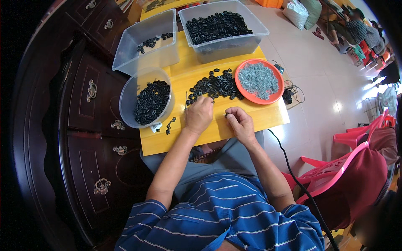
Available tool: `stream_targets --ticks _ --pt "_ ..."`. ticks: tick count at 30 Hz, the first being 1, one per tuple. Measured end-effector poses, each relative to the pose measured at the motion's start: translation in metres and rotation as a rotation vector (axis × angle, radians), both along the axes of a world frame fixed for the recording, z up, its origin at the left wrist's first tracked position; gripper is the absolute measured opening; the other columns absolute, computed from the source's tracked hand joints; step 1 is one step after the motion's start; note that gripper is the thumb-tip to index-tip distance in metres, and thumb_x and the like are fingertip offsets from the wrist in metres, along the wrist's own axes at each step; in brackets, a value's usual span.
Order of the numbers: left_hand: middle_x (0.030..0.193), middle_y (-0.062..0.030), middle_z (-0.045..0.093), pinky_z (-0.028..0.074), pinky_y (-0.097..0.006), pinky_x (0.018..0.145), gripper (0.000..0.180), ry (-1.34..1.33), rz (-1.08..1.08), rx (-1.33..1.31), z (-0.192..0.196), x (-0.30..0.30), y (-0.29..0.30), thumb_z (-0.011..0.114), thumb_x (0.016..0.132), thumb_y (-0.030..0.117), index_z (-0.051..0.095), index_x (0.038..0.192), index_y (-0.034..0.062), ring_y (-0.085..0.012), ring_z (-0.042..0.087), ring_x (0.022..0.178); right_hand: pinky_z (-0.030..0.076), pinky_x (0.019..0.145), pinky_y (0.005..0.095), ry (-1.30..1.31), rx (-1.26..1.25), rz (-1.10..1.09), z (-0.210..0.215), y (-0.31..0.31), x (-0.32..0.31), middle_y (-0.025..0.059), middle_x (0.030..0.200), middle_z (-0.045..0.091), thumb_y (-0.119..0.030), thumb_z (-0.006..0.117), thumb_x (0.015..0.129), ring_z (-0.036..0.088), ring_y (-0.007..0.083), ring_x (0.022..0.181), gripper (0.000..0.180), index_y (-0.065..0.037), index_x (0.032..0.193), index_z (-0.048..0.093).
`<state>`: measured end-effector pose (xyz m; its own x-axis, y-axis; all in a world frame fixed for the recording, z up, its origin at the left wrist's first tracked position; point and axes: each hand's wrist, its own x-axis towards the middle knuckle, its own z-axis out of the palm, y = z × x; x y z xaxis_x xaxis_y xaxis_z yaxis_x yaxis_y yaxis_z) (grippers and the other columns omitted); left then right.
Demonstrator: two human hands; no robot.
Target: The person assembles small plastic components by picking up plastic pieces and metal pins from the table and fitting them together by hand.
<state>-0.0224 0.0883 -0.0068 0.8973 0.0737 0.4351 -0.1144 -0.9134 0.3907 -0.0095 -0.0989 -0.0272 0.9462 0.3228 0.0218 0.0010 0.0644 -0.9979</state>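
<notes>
My right hand (240, 124) is nearest, over the near edge of the yellow wooden bench (268, 121), thumb and forefinger pinched on a small black piece (226, 115). My left hand (198, 115) is a little farther off, fingers curled narrow at the near side of the loose heap of flat black oval pieces (213, 85); whether they grip anything I cannot tell.

I take the step in hand to be picking up and fitting small parts; the next move probably calls for bringing both sets of fingertips together, with the piece turned to match its partner.

The pinched piece sits at the left side of my right hand, too covered for me to tell its long axis. To the left, a short strip of joined black pieces (168, 126) runs from near-left to far-right. The heap's ovals lie every which way.

Beyond the strip stands a round clear plastic tub (125, 96) of black pieces. At far right, a round orange-red plate (279, 96) holds tangled silvery metal bits (257, 79).
</notes>
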Motion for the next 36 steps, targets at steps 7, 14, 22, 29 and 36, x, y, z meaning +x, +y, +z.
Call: stream_targets --ticks 7,14,22,29,36 --pt "0.094 -0.015 0.066 0.054 -0.048 0.069 0.008 -0.088 0.063 -0.115 -0.003 0.008 0.004 0.059 0.091 0.012 0.061 0.096 0.0067 -0.0373 0.066 0.077 0.049 0.07 0.0217 0.002 0.0 0.007 0.0 -0.001 -0.001 -0.0039 0.084 0.063 -0.007 0.062 0.096 0.057 0.0033 0.076 0.011 -0.001 0.105 0.065" --pt "0.084 -0.0088 0.069 0.051 -0.031 0.055 0.007 0.168 0.092 -0.986 0.0 0.002 0.003 0.056 0.096 0.01 0.058 0.098 0.0033 -0.0168 0.062 0.059 0.049 0.07 0.0214 0.028 0.022 -0.008 0.003 -0.001 -0.001 -0.0046 0.084 0.062 -0.007 0.062 0.096 0.056 0.0028 0.076 0.011 -0.001 0.105 0.065" --pt "0.083 -0.0043 0.065 0.046 -0.021 0.052 0.008 0.181 -0.012 -1.409 -0.008 -0.013 -0.011 0.056 0.098 0.01 0.06 0.102 0.0039 -0.0059 0.053 0.056 0.048 0.069 0.0213 0.01 0.01 0.005 -0.002 0.0 0.001 -0.0042 0.084 0.062 -0.007 0.062 0.096 0.056 0.0029 0.075 0.01 -0.001 0.104 0.066" --pt "0.084 -0.0032 0.063 0.046 -0.021 0.053 0.017 0.181 -0.029 -1.401 -0.007 -0.02 -0.013 0.056 0.099 0.009 0.065 0.112 0.003 -0.004 0.05 0.056 0.049 0.069 0.0215 -0.006 -0.004 0.003 0.003 0.0 0.0 -0.004 0.083 0.063 -0.007 0.062 0.096 0.056 0.0033 0.075 0.011 -0.001 0.105 0.065" --pt "0.087 -0.0039 0.066 0.049 -0.02 0.055 0.019 0.178 -0.035 -1.441 -0.007 -0.025 -0.012 0.057 0.098 0.007 0.067 0.112 0.0003 -0.0037 0.053 0.061 0.048 0.069 0.0209 -0.016 -0.03 0.019 0.002 0.0 -0.001 -0.0039 0.086 0.063 -0.008 0.062 0.098 0.056 0.003 0.076 0.011 -0.001 0.106 0.064"
